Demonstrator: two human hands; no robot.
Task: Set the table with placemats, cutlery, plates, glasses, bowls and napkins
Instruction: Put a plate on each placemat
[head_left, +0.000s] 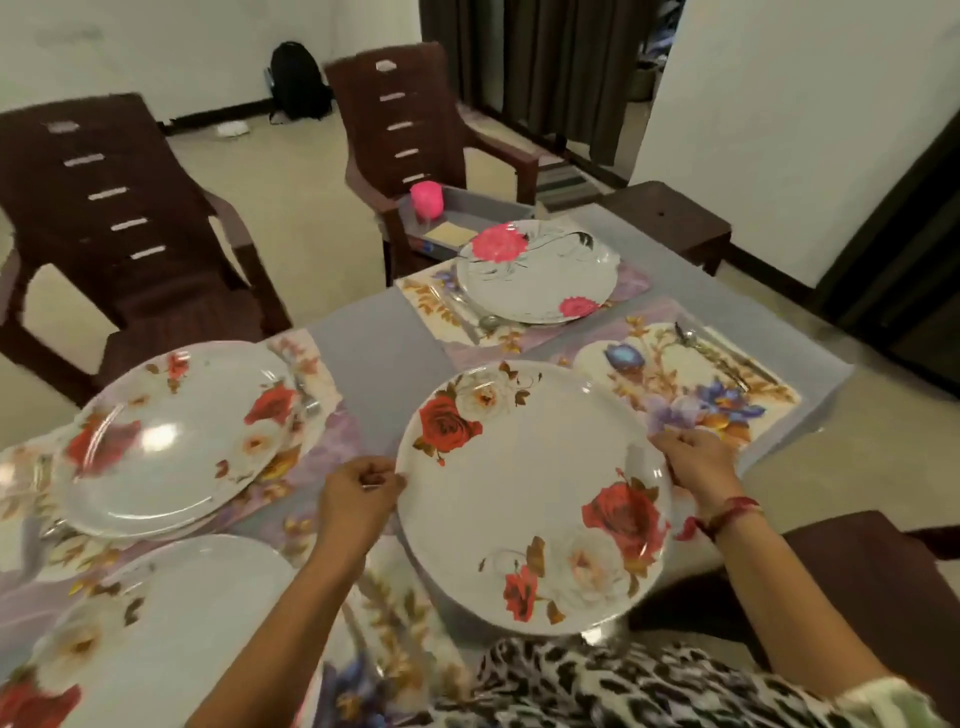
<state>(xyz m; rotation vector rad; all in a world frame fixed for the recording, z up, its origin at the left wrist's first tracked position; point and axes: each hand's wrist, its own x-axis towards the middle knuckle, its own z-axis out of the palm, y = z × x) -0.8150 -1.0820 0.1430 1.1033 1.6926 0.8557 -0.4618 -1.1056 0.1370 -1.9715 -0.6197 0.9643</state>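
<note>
Gripping opposite rims, the left hand (358, 493) and right hand (696, 467) hold a round white rose-patterned plate (530, 493) at lower centre, above the grey table (374, 353), beside a bare floral placemat (691, 379) at right.

The worktop (374, 353) is recorded as plain grey, with a bare strip through the middle and bare margins at the far right. Four floral placemats are laid flat directly upon it: the far placemat (441, 306), the right placemat (680, 374), the left placemat (317, 364) and the near placemat (400, 613). The far and right placemats are set just beside each other. The left and near placemats are blurred, and their edges cannot be told apart.
</note>
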